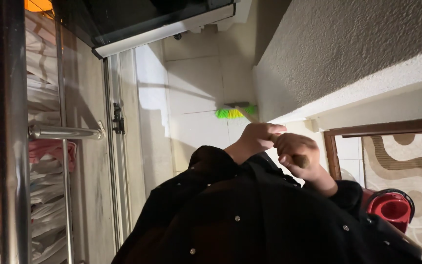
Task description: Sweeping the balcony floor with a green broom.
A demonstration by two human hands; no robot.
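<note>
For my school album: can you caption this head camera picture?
Both hands, left hand and right hand, grip a wooden-handled broom with green bristles on the pale tiled floor.

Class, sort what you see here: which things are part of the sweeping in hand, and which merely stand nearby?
In use:
left hand
right hand
broom handle
green bristles
tiled floor

Standing by:
red bucket
metal railing
patterned rug

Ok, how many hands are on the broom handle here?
2: the left hand grips the wooden handle nearer the green bristles, the right hand just behind it.
</note>
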